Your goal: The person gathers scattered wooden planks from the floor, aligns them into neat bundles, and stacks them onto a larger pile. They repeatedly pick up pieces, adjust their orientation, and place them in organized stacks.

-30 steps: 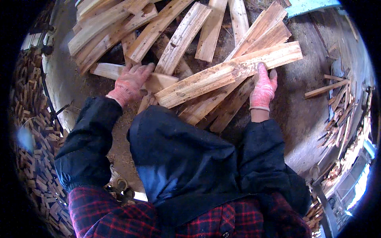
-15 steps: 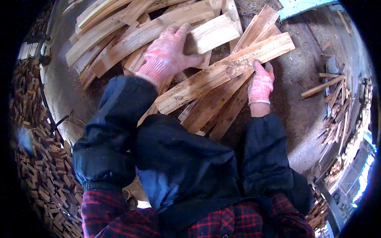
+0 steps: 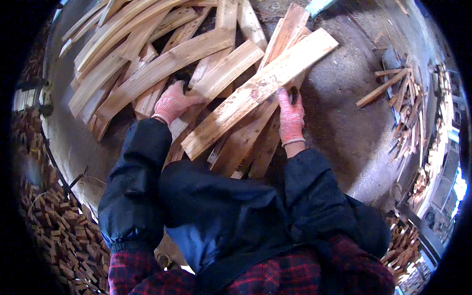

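Observation:
Both my hands wear pinkish-red knit gloves. My left hand (image 3: 174, 102) is at the left edge of a pale wooden board (image 3: 228, 73), its thumb over the top face and its fingers partly hidden along the edge. My right hand (image 3: 291, 118) grips the lower right edge of a longer board (image 3: 260, 93) with dark stains, which slants from near my lap up to the right. Its thumb presses at the edge, and the other fingertips are partly hidden. Under this board, several darker boards (image 3: 246, 140) fan out toward my lap.
A loose heap of boards (image 3: 118, 64) covers the far left. To the right lie thin wood strips (image 3: 403, 98) on the grey floor (image 3: 344, 69). Many small wood pieces (image 3: 73, 236) are piled at the lower left. A light-blue object (image 3: 318, 6) shows at the top.
My left hand has come down and left, from above the pale board to its left edge. The view has shifted. My right hand stays at the longer board.

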`<state>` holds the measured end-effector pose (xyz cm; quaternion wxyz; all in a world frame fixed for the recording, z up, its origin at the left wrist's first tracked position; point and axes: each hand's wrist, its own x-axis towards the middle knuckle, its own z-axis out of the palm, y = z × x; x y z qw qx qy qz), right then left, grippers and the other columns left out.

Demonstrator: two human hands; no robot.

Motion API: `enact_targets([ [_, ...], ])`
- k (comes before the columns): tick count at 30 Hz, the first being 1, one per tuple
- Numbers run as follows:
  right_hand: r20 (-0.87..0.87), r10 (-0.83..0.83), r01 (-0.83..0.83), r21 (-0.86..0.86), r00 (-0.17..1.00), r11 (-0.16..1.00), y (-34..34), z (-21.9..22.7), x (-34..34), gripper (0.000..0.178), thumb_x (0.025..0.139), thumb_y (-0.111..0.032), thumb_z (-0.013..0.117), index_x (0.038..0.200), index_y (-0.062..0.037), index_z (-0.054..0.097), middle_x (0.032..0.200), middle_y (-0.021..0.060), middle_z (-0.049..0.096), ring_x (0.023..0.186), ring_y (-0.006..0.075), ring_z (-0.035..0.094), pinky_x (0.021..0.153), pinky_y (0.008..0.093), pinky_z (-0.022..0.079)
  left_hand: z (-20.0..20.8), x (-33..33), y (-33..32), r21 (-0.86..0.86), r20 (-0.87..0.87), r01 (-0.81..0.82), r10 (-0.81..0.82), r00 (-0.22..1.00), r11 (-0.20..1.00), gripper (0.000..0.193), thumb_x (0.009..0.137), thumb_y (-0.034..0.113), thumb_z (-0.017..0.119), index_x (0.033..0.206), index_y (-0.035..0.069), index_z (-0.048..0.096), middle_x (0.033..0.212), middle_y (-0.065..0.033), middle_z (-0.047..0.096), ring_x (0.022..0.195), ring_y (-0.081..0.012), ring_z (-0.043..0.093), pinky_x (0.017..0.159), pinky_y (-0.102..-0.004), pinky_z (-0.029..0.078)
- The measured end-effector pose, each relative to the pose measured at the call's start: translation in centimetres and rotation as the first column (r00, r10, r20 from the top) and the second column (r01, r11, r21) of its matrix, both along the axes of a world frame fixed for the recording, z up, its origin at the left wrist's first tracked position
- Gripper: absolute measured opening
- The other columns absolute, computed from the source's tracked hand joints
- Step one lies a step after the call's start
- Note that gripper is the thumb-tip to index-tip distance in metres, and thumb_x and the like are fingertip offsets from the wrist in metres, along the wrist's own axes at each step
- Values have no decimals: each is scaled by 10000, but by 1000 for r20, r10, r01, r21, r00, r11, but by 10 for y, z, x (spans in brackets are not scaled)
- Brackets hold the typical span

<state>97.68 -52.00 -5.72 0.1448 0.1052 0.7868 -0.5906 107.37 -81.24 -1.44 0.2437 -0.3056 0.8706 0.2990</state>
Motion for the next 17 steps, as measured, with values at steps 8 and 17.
enact_targets([
  [8, -62, 90, -77, 179, 994, 981, 6, -4, -1, 808, 729, -472, 765, 1304, 14, 470, 1338, 217, 482, 1216, 336, 490, 1012, 384, 390, -1, 17, 48, 292, -54, -80, 100, 993, 953, 805, 587, 478, 810, 1143, -41, 548, 1068, -224, 617, 1003, -311, 598, 879, -372, 462],
  [17, 303, -71, 66, 28, 950, 997, 49, 12, -19, 909, 755, -560, 694, 1390, 10, 383, 1404, 182, 436, 1276, 281, 431, 1069, 335, 301, 57, -19, 41, 556, -267, -180, 379, 886, 812, 535, 734, 127, 744, 1206, 48, 503, 1012, -83, 625, 894, -175, 578, 816, -305, 474],
])
